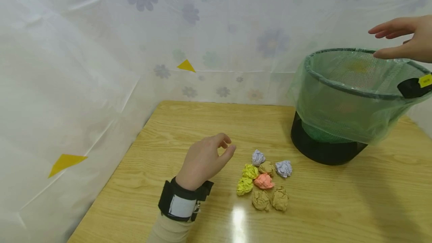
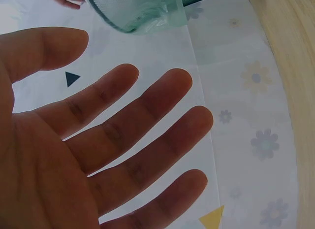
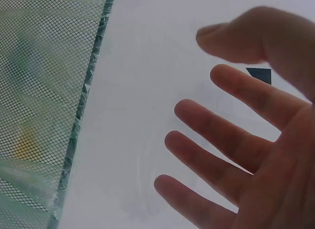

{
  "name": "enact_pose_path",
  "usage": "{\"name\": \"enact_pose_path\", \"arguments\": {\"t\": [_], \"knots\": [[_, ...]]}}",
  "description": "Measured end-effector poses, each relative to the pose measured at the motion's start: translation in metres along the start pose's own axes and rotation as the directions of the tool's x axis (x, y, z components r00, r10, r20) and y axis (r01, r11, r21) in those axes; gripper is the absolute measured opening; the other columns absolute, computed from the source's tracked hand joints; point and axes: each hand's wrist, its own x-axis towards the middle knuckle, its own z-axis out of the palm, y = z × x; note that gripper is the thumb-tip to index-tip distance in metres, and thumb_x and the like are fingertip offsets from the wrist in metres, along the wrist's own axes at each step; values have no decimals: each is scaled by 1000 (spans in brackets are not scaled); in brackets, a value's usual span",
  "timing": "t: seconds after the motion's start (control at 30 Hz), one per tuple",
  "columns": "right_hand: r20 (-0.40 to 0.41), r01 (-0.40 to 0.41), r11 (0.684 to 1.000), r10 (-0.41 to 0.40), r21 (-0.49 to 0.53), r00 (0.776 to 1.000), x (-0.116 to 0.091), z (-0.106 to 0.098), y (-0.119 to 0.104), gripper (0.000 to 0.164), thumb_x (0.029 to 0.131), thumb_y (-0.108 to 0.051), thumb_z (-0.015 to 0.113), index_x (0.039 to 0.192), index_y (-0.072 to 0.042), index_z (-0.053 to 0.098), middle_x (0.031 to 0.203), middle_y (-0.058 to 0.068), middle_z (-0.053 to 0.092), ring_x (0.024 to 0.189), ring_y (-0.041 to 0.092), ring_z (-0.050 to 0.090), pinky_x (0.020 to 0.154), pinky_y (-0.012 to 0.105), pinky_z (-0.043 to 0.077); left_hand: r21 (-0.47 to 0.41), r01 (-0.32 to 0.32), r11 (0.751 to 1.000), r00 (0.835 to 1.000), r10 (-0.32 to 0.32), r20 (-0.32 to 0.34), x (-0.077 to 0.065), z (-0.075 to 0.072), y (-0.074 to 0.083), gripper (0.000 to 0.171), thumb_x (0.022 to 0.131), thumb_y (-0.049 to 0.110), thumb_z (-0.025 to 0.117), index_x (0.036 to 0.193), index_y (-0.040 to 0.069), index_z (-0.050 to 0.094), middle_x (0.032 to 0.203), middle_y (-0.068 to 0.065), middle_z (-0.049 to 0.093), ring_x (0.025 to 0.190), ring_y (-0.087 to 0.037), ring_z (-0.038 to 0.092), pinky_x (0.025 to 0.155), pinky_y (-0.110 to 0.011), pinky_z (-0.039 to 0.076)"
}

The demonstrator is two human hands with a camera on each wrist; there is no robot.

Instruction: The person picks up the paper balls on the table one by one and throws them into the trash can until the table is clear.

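Note:
Several crumpled paper balls lie in a loose cluster on the table: two white ones, one of them a white ball (image 1: 284,168) at the right, two yellow ones including a yellow ball (image 1: 244,186), a pink ball (image 1: 264,181) in the middle, and three brown ones such as a brown ball (image 1: 280,199). Left of them, my left hand (image 1: 206,158) hovers with relaxed fingers and holds nothing. My right hand (image 1: 410,40) is above the rim of a black mesh bin (image 1: 327,151), fingers spread apart in the right wrist view, nothing in it. A translucent green bag (image 1: 341,111) lines the bin.
The wooden table (image 1: 145,175) ends at the back and left against white sheeting (image 1: 216,29) printed with flowers. Yellow triangles, such as a yellow triangle (image 1: 186,66), mark the sheeting. A black clip-like piece with a yellow label (image 1: 425,80) shows at the bin's right rim.

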Motion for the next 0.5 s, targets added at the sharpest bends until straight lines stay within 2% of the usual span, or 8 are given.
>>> {"name": "enact_pose_path", "arguments": {"t": [0.07, 0.2, 0.27, 0.33, 0.37, 0.4, 0.47, 0.5], "knots": [[-24, 23, 999, -23, 31, 999, -2, -1, -1, 72, 87, -30, 65, 146, -33, 24, 148, 11, 28, 136, 34, 18, 98, 64, 16, -1, -3, 1000, 1000, 3, -1, 0, 0, 0, 31, 93, 40, 52, 104, 15, 65, 91, 1, 67, 51, -5, 48, 43, -23, 37], [-87, 71, 995, -65, 72, 994, -14, -7, -25, 68, 87, -21, 66, 145, -26, 32, 148, 8, 30, 138, 25, 17, 101, 61, 14, -2, -7, 1000, 1000, 7, 0, 0, -1, 0, 31, 93, 40, 52, 104, 14, 65, 91, 1, 67, 50, -5, 47, 42, -23, 37], [-137, 95, 993, -85, 68, 987, -17, -9, -32, 67, 86, -19, 68, 143, -28, 35, 148, -3, 31, 138, 16, 19, 104, 57, 15, 0, -7, 1000, 1000, 7, 2, 0, -1, 0, 31, 93, 40, 52, 104, 15, 65, 91, 1, 67, 50, -5, 48, 43, -23, 37], [-178, 135, 989, -123, 59, 976, -20, -11, -39, 68, 83, -16, 70, 142, -28, 39, 147, -5, 33, 137, 16, 21, 106, 54, 15, 5, -8, 1000, 1000, 8, 2, -1, -1, -1, 31, 93, 41, 52, 104, 15, 65, 91, 1, 67, 52, -6, 49, 43, -22, 38], [-201, 152, 987, -141, 44, 970, -24, -12, -48, 68, 83, -16, 71, 141, -30, 39, 146, -8, 33, 137, 14, 22, 106, 52, 16, 8, -8, 1000, 1000, 8, 2, -1, -2, -1, 31, 93, 41, 52, 104, 15, 65, 91, 1, 67, 53, -6, 50, 44, -22, 38], [-212, 166, 985, -155, 39, 965, -30, -16, -63, 67, 82, -15, 71, 141, -28, 41, 146, -4, 34, 136, 18, 25, 106, 51, 17, 11, -8, 1000, 1000, 8, 1, -1, -2, -1, 31, 93, 41, 52, 104, 15, 65, 91, 1, 67, 54, -6, 51, 44, -22, 38], [-262, 207, 978, -198, 5, 944, -42, -18, -88, 67, 81, -12, 72, 139, -31, 44, 143, -11, 37, 133, 12, 29, 108, 35, 22, 12, -6, 1000, 1000, 6, 0, -2, -2, -2, 30, 93, 40, 52, 104, 15, 65, 91, 1, 67, 54, -6, 51, 44, -22, 38], [-283, 227, 974, -220, -11, 933, -54, -22, -112, 66, 81, -10, 72, 138, -29, 45, 142, -11, 38, 132, 10, 31, 106, 27, 24, 13, -5, 1000, 1000, 5, 0, -3, -3, -2, 30, 93, 40, 52, 104, 15, 64, 91, 1, 67, 54, -6, 51, 44, -22, 38]]}}
